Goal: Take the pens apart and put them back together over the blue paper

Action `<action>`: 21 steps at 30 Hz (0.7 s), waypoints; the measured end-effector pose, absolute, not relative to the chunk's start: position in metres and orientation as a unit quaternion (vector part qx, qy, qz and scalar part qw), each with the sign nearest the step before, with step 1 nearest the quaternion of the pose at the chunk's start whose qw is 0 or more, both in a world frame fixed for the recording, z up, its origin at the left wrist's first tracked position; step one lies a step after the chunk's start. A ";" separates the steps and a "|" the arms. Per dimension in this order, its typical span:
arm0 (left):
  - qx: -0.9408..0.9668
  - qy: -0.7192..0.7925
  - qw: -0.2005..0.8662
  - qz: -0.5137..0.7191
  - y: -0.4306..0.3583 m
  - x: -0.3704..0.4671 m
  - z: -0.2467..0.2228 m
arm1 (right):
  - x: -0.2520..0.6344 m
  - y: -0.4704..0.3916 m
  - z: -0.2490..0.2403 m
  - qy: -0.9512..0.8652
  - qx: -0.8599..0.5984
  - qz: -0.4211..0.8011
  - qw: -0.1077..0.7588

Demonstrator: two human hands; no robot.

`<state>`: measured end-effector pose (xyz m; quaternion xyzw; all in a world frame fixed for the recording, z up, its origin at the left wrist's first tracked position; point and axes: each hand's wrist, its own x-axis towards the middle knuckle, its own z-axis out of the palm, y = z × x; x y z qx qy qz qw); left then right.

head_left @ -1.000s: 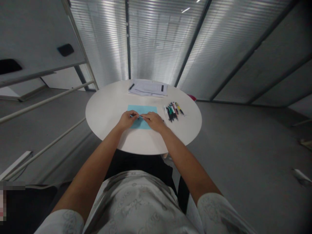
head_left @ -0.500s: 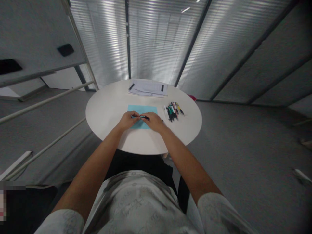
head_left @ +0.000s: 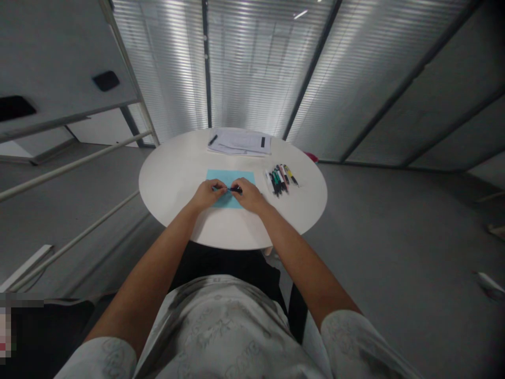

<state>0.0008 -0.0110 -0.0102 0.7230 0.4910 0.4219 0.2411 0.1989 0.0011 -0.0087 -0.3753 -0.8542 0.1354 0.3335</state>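
Above a light-blue sheet (head_left: 221, 175), both my hands meet with their fingertips almost together. My left hand (head_left: 208, 195) pinches one end of a thin dark pen (head_left: 235, 189), and a dark piece shows under its fingers. Around the pen's thicker black part, my right hand (head_left: 248, 195) is closed with thumb and fingers. A narrow stretch of the pen spans the small gap between the hands. Whether it is one piece or two parts fitted together is too small to tell. To the right of my right hand lies a row of several pens (head_left: 279, 180).
A round white table (head_left: 169, 173) carries everything. At its far side lies a stack of printed papers (head_left: 240, 143) with a dark pen (head_left: 213, 140) on its left corner. White rails (head_left: 79, 160) run along the left; window blinds (head_left: 260, 68) stand behind the table.
My right hand's fingers have shifted and curled on the pen, and the gap between the hands looks slightly wider. My left hand has stayed nearly in place.
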 end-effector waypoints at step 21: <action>0.709 0.485 0.257 0.442 -0.010 -0.001 -0.012 | 0.200 -0.004 -0.001 -0.864 -0.378 0.140 0.301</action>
